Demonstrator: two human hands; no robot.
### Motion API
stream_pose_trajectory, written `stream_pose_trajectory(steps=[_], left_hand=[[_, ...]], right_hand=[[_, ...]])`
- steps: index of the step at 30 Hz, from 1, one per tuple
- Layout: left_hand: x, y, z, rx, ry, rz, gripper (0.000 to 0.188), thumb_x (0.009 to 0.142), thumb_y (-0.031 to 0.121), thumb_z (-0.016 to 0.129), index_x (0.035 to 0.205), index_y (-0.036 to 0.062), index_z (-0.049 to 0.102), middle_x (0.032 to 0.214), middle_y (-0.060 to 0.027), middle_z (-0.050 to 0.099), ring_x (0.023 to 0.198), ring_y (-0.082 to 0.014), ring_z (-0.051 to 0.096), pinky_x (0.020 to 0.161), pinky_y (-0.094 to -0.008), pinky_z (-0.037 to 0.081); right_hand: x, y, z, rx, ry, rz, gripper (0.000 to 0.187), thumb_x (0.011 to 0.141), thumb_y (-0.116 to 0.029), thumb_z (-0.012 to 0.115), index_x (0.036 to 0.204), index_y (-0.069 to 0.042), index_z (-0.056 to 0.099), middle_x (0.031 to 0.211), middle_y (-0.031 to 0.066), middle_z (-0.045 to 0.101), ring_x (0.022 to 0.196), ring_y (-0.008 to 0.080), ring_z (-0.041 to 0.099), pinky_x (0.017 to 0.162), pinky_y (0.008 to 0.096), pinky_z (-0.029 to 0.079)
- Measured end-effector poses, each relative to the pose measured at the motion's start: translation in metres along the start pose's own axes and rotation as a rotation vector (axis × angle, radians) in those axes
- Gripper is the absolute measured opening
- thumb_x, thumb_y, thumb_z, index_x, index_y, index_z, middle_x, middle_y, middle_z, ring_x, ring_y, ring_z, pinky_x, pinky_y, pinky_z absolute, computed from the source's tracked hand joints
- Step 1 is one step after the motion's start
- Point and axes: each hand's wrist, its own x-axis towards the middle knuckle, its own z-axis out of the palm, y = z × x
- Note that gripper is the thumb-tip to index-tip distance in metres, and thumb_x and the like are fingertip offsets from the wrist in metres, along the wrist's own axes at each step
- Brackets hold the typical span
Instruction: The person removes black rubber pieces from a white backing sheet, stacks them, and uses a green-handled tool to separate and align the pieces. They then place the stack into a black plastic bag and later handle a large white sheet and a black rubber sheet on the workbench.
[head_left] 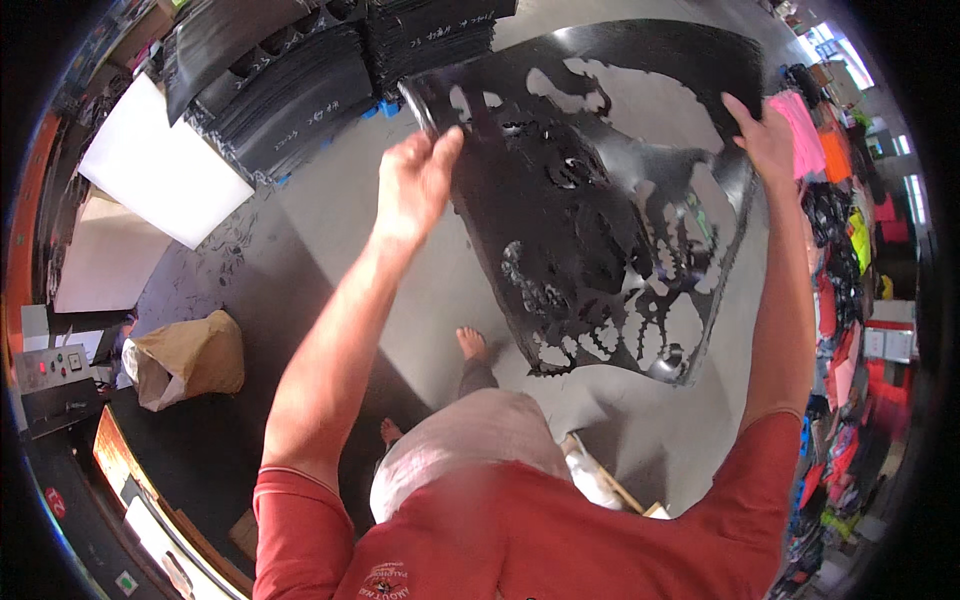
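A large thin black sheet (535, 215), full of irregular cut-out holes with ragged edges, hangs tilted in front of me above the floor. My left hand (415, 185) is closed, thumb on top, at the sheet's upper left edge. On the opposite side my right hand (765, 145) grips the right edge, a digit lying across the face; its other fingers are partly hidden. Grey floor shows through the larger holes. The lower edge sags and curls near a shiny spot.
Stacks of black sheets (290, 120) stand at the back left, near a white sheet (165, 160). A brown paper sack (195, 360) and a control panel (55, 370) are at left. Colourful piled material (840, 300) lines the right. A wooden-edged object (605, 475) lies by my legs.
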Motion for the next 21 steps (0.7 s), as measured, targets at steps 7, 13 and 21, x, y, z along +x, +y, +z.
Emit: stream_pose_trajectory(steps=[7,13,21], left_hand=[[0.093,-0.168,0.012,0.032,-0.259,-0.152,0.077,0.100,0.054,0.062,0.142,-0.0095,0.054,0.129,-0.0181,0.066,0.120,-0.0255,0.062,0.105,-0.0398,0.049],[-0.193,-0.289,-0.038,0.423,-0.264,-0.832,0.033,0.100,0.029,0.054,0.085,0.0020,0.065,0.075,-0.0107,0.067,0.069,-0.0204,0.062,0.067,-0.0410,0.050],[-0.457,-0.279,-0.113,0.192,0.079,-1.361,0.032,0.097,0.027,0.060,0.102,0.0002,0.076,0.081,-0.0079,0.074,0.071,-0.0141,0.070,0.068,-0.0314,0.056]], right_hand=[[0.069,0.127,0.169,0.263,-0.122,0.196,0.048,0.099,-0.040,0.065,0.127,-0.002,0.068,0.118,0.0191,0.073,0.113,0.0319,0.069,0.097,0.0406,0.053],[-0.265,0.234,0.294,-0.500,-1.066,-0.513,0.019,0.096,-0.019,0.059,0.084,-0.006,0.067,0.091,0.0173,0.068,0.086,0.0356,0.067,0.075,0.0509,0.051],[-0.517,0.205,0.240,0.001,-1.481,0.023,0.036,0.095,-0.040,0.060,0.098,-0.007,0.076,0.100,0.0211,0.074,0.093,0.0427,0.070,0.088,0.0517,0.055]])
